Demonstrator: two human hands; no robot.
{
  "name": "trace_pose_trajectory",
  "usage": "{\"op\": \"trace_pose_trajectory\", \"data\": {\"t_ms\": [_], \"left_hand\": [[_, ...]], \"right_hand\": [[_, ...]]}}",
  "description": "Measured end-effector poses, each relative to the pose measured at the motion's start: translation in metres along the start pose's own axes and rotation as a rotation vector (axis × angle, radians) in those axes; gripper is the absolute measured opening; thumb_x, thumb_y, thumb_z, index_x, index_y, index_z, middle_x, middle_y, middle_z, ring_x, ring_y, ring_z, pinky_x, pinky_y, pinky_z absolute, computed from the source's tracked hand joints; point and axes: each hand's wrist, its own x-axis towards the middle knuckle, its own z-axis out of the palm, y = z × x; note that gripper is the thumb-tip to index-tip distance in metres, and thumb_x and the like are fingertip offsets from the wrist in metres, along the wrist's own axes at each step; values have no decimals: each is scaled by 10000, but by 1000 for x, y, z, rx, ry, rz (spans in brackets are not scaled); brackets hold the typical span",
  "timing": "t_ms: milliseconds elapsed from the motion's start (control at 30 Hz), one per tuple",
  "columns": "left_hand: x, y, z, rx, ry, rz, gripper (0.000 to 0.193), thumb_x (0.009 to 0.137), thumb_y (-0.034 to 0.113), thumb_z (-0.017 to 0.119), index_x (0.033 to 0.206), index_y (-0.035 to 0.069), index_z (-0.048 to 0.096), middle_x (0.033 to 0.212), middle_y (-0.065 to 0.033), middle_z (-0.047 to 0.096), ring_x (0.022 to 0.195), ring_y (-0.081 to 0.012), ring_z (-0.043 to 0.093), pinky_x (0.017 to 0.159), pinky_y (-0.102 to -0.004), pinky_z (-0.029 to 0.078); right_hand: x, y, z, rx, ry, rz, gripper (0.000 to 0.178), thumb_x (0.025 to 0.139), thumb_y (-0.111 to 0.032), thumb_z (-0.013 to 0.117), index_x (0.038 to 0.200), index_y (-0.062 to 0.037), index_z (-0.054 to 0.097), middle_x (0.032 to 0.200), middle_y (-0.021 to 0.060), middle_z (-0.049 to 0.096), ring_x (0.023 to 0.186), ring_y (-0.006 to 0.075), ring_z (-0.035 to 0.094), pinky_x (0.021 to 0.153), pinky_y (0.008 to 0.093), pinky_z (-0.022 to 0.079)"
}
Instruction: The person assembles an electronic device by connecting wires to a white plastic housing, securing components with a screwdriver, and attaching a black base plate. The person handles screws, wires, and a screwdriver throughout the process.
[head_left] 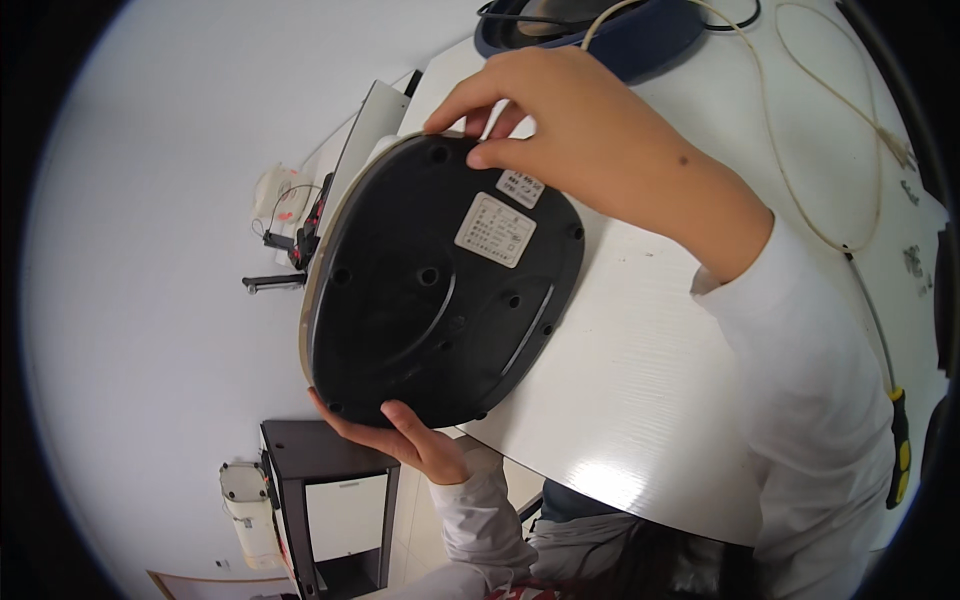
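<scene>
An oval black plastic appliance base (400, 300) with a pale rim is held up on edge, its underside facing me. Round screw holes dot that face, and two white labels (497, 230) are stuck near its upper right. My right hand (540, 115) pinches the upper edge, thumb on the black face and fingers over the rim. At the lower edge, my left hand (425, 450) grips with its thumb on the face and its fingers curled under. What lies behind the base is mostly hidden.
A white table (640, 400) spreads to the right. At its far side sits a dark blue shell (640, 45) with cords. A pale cable (755, 110) loops near loose screws (915, 262) and a yellow-black screwdriver (898, 450). A dark cabinet (325, 450) stands beyond the table at lower left.
</scene>
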Motion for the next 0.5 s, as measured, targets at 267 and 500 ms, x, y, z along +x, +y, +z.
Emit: {"op": "trace_pose_trajectory", "data": {"t_ms": [267, 500], "left_hand": [[5, -2, -6, 42, 3, 32, 686, 961, 358, 435, 1469, 28, 113, 1449, -185, 232, 1329, -297, 287, 1095, -413, 256], [4, -1, -2, 26, 24, 20, 677, 959, 349, 426, 1465, 14, 127, 1442, -181, 241, 1308, -288, 307, 1073, -403, 278]], "right_hand": [[2, -6, -3, -88, -106, 112, 292, 798, -62, 644, 1083, -119, 676, 1093, 48, 658, 903, 188, 618, 770, 310, 531], [4, -11, -9, -80, -151, 97, 307, 811, -86, 658, 1114, -130, 673, 1103, 44, 664, 918, 178, 621, 836, 302, 513]]}}
